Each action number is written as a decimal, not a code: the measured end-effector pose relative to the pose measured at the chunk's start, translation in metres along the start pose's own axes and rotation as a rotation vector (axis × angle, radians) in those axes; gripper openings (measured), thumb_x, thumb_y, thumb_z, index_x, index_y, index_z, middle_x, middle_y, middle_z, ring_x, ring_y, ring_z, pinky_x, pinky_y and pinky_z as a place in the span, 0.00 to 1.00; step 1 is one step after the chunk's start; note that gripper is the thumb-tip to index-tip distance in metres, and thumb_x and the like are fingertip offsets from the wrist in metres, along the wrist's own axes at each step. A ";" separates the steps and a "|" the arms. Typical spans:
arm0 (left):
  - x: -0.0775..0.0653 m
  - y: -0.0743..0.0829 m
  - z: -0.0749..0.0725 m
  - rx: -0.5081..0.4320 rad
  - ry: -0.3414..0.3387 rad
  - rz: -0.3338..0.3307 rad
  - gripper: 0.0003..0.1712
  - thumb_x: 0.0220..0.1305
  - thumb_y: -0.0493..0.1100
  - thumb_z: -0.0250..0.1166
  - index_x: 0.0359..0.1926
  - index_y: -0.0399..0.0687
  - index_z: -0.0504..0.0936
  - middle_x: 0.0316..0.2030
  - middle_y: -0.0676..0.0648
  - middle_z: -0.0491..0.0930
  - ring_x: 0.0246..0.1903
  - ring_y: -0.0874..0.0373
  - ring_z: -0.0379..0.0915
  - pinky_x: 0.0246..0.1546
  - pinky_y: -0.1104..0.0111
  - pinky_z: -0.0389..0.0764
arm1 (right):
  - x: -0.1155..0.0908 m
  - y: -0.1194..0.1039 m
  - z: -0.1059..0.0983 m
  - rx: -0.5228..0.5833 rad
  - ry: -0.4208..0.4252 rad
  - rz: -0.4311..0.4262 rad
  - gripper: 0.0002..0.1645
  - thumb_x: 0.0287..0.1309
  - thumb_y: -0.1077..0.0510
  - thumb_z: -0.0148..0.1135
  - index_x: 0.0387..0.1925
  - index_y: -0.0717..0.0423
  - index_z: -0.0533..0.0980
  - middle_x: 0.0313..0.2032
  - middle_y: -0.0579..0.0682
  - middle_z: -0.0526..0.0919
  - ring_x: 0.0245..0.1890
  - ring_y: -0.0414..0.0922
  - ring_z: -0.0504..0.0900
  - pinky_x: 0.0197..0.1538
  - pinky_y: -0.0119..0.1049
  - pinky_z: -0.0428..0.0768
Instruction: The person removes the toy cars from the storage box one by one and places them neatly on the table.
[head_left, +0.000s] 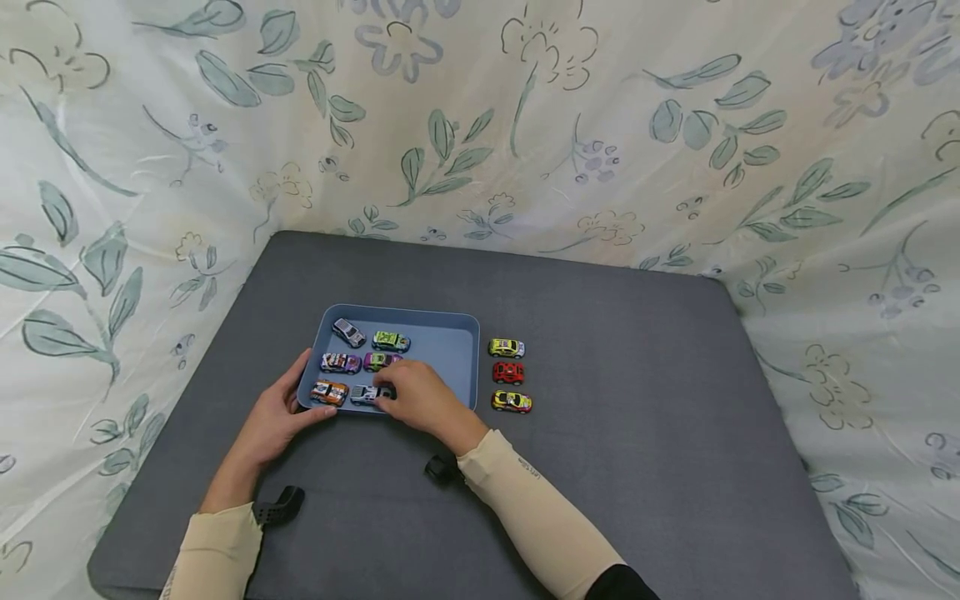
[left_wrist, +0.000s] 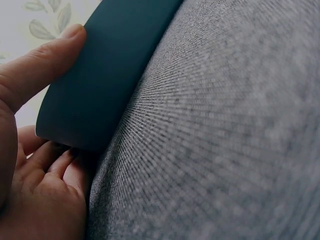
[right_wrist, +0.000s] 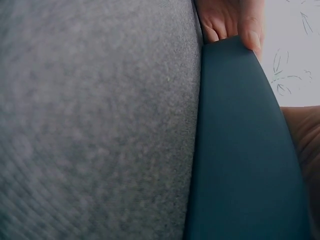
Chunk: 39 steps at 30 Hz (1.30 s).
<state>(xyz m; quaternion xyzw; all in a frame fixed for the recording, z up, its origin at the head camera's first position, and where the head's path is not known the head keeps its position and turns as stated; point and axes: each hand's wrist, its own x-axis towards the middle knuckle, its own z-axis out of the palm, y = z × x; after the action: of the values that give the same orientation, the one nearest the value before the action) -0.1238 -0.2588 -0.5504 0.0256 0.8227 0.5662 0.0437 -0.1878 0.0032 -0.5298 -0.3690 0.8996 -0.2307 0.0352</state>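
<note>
A blue tray (head_left: 442,354) holds several toy cars in rows. My left hand (head_left: 273,417) grips its near left corner, the thumb (left_wrist: 62,50) on the rim and the other fingers against the outer wall. Reaching over the near wall, my right hand (head_left: 416,396) pinches the right end of a silver-white toy car (head_left: 363,395) in the near row. An orange toy car (head_left: 329,392) sits left of it. Behind are a purple-and-white car (head_left: 341,363) and a purple-and-green car (head_left: 381,361), partly hidden by the hand. The back row has a silver car (head_left: 348,332) and a green car (head_left: 391,341).
Right of the tray, a yellow-green car (head_left: 507,348), a red car (head_left: 508,372) and a yellow-and-red car (head_left: 512,402) stand in a column on the grey table (head_left: 637,433). A flowered curtain (head_left: 465,92) hangs behind and at the sides.
</note>
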 end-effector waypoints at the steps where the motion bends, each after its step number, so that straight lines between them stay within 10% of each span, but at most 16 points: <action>1: 0.000 0.000 0.000 0.000 0.000 0.002 0.63 0.69 0.39 0.78 0.89 0.45 0.44 0.82 0.29 0.56 0.75 0.31 0.62 0.54 0.87 0.71 | 0.000 0.000 0.000 -0.001 0.001 0.000 0.14 0.70 0.51 0.75 0.53 0.50 0.90 0.47 0.43 0.90 0.47 0.37 0.85 0.54 0.31 0.81; 39: -0.004 0.001 0.001 0.011 -0.004 0.006 0.63 0.69 0.40 0.78 0.89 0.47 0.44 0.82 0.29 0.55 0.75 0.31 0.63 0.54 0.87 0.70 | -0.045 0.022 -0.048 0.019 0.139 0.047 0.11 0.68 0.61 0.74 0.51 0.53 0.88 0.49 0.46 0.89 0.49 0.42 0.84 0.55 0.38 0.83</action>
<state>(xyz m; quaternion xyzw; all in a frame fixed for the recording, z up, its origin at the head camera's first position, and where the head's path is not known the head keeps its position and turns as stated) -0.1198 -0.2581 -0.5491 0.0295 0.8257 0.5617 0.0436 -0.1807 0.0668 -0.5015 -0.3305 0.9062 -0.2632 -0.0184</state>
